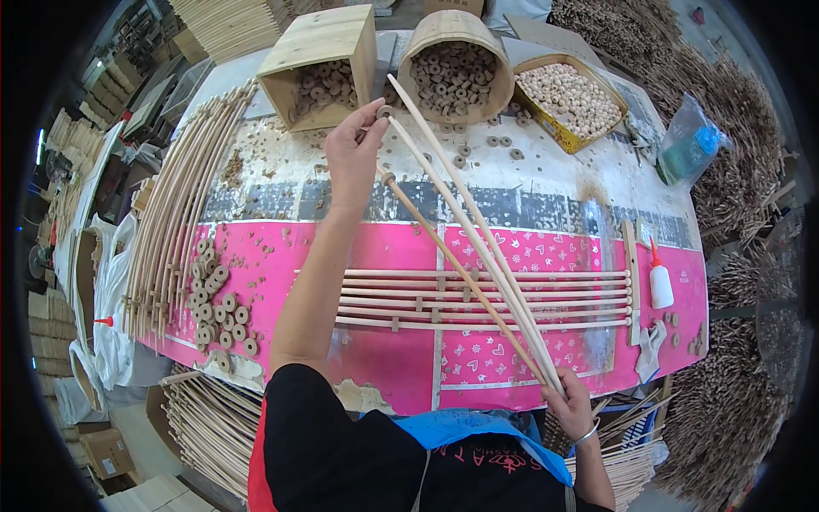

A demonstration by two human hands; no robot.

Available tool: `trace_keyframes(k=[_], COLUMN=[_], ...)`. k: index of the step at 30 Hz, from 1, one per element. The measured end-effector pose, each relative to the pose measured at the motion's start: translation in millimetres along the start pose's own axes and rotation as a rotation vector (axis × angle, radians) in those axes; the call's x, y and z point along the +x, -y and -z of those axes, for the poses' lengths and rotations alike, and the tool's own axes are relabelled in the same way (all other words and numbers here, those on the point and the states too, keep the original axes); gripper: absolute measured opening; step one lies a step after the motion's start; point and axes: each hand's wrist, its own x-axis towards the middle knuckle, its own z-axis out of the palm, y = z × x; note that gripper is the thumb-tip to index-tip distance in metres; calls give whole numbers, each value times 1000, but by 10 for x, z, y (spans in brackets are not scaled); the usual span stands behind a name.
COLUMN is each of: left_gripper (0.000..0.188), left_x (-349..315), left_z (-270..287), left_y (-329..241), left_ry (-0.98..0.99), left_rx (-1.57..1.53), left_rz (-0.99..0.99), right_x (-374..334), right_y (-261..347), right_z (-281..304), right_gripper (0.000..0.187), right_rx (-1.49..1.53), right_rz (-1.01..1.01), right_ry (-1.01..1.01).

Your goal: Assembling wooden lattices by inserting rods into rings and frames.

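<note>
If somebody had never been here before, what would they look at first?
Probably the bright pink sheet spread over the near part of the table. Next, perhaps, the long wooden sticks slanting across it, with their lower ends at the right hand, while the left hand is up by a tip. At the far side, a round wooden tub tipped on its side shows lots of brown rings.

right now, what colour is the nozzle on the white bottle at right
The nozzle is red; the head view shows it best.
</note>
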Motion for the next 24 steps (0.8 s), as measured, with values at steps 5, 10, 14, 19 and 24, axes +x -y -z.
trace_keyframes(k=[5, 10, 14, 19, 24], left_gripper=[31, 30, 31, 27, 24], left_x=[-59, -54, -45, -90, -52], left_z=[-12, -18, -15, -12, 71], left_y=[-23, -86, -37, -4, 113], left_ry=[18, -3, -8, -46, -71], left_rx=[174, 362, 422, 256, 179], left_rz=[-243, -353, -396, -230, -195], right_x=[-12, -18, 8, 51, 55], right_y=[-25, 7, 29, 45, 70], right_z=[0, 4, -10, -27, -40], right_gripper=[24, 25, 23, 22, 20], right_rx=[-44, -62, -124, -191, -160], right_rz=[6, -8, 65, 104, 76], right_ry=[-23, -11, -11, -8, 13])
